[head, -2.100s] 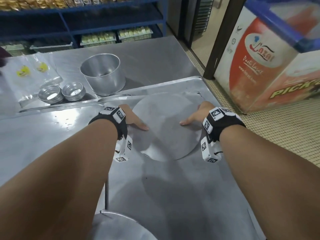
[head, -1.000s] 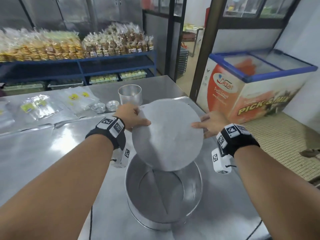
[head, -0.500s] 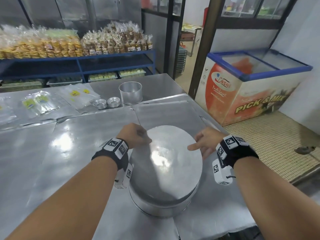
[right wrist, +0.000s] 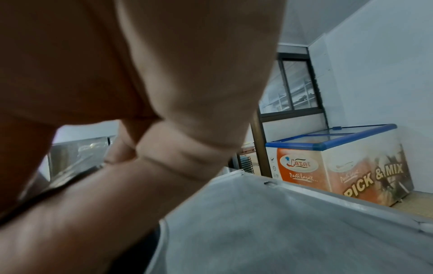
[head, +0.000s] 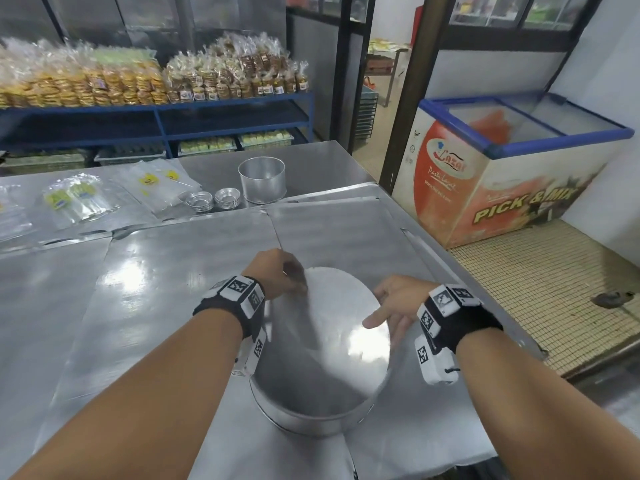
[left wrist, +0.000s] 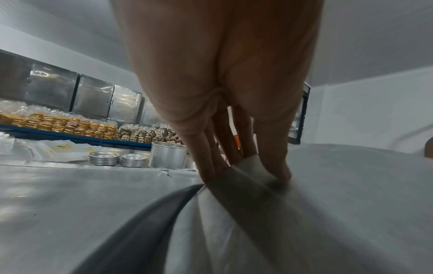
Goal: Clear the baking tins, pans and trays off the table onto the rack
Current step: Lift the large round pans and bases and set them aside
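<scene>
Bakery shop: steel table [head: 156,306] across the lower frame, blue shelves [head: 156,112] of bagged biscuits at upper left, a chest freezer [head: 502,174] at right. No rack in view.

At lower centre of the head view, a wide round tin [head: 311,420] standing on the table, with a flat round disc [head: 339,323] tilted in its mouth: near edge sunk inside, far edge riding high above the rim. Left hand [head: 277,271] clamped on the disc's far-left edge, thumb on top and fingers [left wrist: 211,163] beneath, plain in the left wrist view. Right hand [head: 394,303] loose and spread at the disc's right edge, gripping nothing; touching or just clear, impossible to tell.

Risks, judged from here:
- Jamming askew in the tin, given so close a fit between disc and wall and so steep a tilt.
- Dropping with a clang and skidding the tin toward the near table edge, if let go from one side only.
- Pinching fingertips between disc and rim while lowering the far edge.
- Later, sliding about or tipping out during the carry, if left unseated.

Looks of the pieces: dull grey metal, thin and rigid, a bright glare patch on the disc's right half, a dark shadow over its left. Tin straight-walled, smooth, shallow.

More to clear at upper centre: a small tall tin [head: 262,180] and two stacks of tart moulds [head: 213,199], beside plastic bags [head: 156,181].
</scene>
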Available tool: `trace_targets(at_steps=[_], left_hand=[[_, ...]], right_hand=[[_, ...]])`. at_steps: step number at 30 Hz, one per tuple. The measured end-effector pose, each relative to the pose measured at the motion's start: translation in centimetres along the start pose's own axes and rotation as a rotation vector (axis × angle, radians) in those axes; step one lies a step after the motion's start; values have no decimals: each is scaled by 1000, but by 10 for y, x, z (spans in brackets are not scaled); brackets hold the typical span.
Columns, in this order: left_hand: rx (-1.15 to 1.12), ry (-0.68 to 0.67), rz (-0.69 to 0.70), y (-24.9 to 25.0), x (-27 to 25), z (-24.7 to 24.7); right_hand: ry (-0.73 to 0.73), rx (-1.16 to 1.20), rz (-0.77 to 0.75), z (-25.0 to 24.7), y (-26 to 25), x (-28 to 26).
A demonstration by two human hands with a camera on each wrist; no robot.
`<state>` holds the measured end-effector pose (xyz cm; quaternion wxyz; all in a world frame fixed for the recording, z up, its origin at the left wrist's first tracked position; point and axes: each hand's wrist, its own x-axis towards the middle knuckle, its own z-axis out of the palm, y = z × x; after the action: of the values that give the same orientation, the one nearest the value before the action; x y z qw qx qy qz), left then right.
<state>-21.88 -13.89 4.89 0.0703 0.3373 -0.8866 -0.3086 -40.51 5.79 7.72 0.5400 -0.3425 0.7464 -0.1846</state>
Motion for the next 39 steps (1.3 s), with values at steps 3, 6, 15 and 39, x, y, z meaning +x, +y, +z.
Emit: trace_targets(at_steps=[3,6,15,39], left_hand=[[109,-29,19,1,1,4],[180,-53,15,-1,2,9],[61,-5,6,1,6,-5],[-168,-52,-530,-64,14,-17]], right_hand=[[-21,1,17,9,4,6],[-11,-50,25,11,7,15],[494,-466,-154,10,4,36],[578,90,-230,-44,15,99]])
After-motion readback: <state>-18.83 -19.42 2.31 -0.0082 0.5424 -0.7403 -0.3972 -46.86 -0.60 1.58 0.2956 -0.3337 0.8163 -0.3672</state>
